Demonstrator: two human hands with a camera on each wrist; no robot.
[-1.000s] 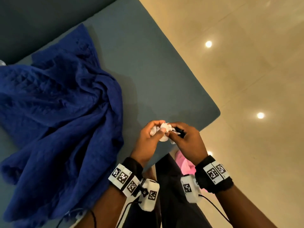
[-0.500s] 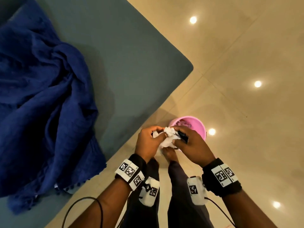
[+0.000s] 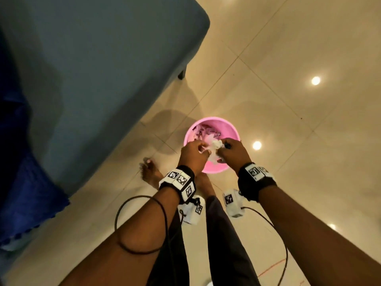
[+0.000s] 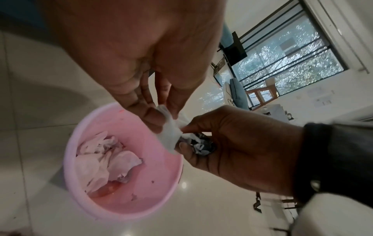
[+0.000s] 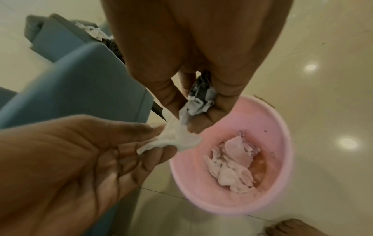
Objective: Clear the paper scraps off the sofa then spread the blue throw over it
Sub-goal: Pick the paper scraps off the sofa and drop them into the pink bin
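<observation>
Both my hands hold crumpled paper scraps (image 3: pixel 215 144) together just above a pink bucket (image 3: pixel 233 131) on the floor. My left hand (image 3: pixel 201 148) pinches a white scrap (image 4: pixel 169 127) between thumb and fingertips. My right hand (image 3: pixel 223 150) curls round a black-and-white crumpled scrap (image 5: pixel 199 99) and also pinches the white one (image 5: pixel 177 138). The bucket (image 4: pixel 153 175) holds several white scraps (image 4: pixel 105 156). The grey-blue sofa (image 3: pixel 92 69) fills the upper left of the head view. The blue throw (image 3: pixel 22 203) lies bunched on it at the far left.
The floor is glossy beige tile (image 3: pixel 288 48) with lamp reflections. My bare feet (image 3: pixel 150 174) stand beside the bucket, near the sofa's front edge. A sofa leg (image 3: pixel 181 74) shows at the corner. Another grey seat (image 5: pixel 60 36) behind the sofa carries white scraps (image 5: pixel 92 32).
My hands have carried the scraps from over the sofa's edge out to above the pink bucket. The view has swung off the sofa and throw toward the floor.
</observation>
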